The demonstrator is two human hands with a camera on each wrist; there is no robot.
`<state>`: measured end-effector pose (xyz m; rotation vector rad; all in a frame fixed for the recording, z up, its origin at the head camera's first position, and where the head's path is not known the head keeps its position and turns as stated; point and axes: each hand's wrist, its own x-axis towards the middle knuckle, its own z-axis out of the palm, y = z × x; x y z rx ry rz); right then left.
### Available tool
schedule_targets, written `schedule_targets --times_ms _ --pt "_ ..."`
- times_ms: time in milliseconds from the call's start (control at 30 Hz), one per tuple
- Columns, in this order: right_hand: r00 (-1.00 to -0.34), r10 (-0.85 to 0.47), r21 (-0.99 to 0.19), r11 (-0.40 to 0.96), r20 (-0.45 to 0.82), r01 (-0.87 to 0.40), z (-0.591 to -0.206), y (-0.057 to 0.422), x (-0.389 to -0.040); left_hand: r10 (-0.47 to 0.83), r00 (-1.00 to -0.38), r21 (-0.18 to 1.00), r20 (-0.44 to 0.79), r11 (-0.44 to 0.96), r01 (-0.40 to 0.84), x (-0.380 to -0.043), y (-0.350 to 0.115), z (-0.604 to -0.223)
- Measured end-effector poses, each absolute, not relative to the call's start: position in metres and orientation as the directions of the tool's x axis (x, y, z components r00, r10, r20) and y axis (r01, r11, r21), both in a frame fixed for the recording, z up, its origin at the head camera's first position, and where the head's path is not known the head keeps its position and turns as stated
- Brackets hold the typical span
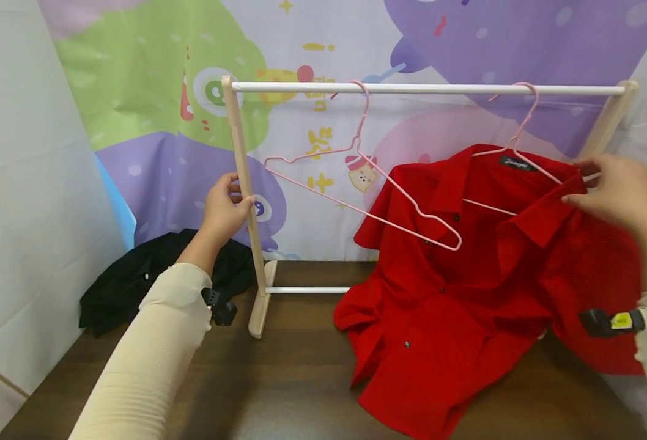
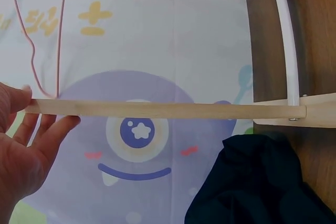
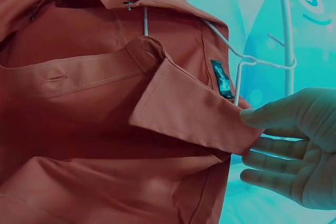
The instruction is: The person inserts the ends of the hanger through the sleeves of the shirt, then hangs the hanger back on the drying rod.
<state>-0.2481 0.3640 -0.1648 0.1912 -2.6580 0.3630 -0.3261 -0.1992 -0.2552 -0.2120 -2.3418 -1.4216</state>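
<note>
My left hand (image 1: pixel 225 211) grips the wooden side post (image 1: pixel 239 140) of a small clothes rack, thumb in front and fingers behind; the left wrist view shows the same grip on the post (image 2: pixel 173 110). A red short-sleeved shirt (image 1: pixel 450 330) hangs on a pink wire hanger (image 1: pixel 531 110) hooked over the rack's white top rail (image 1: pixel 439 89). At the shirt's collar, my right hand (image 1: pixel 626 189) pinches the cloth by the shoulder. In the right wrist view the thumb lies over the collar (image 3: pixel 194 111), with the fingers partly behind it.
A second pink hanger (image 1: pixel 364 116), bare, hangs left of the shirt and overlaps it in the head view. Black clothing (image 1: pixel 120 287) lies on the brown table (image 1: pixel 301 379) at the left, behind my forearm. A patterned cloth backdrop (image 1: pixel 323 36) stands behind the rack.
</note>
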Motion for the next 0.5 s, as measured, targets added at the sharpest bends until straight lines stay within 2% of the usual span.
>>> schedule_targets --times_ms 500 --pt "-0.826 -0.047 -0.241 0.946 0.562 -0.218 -0.199 0.356 -0.213 -0.094 -0.892 0.78 0.442 0.532 0.33 -0.32 -0.202 -0.264"
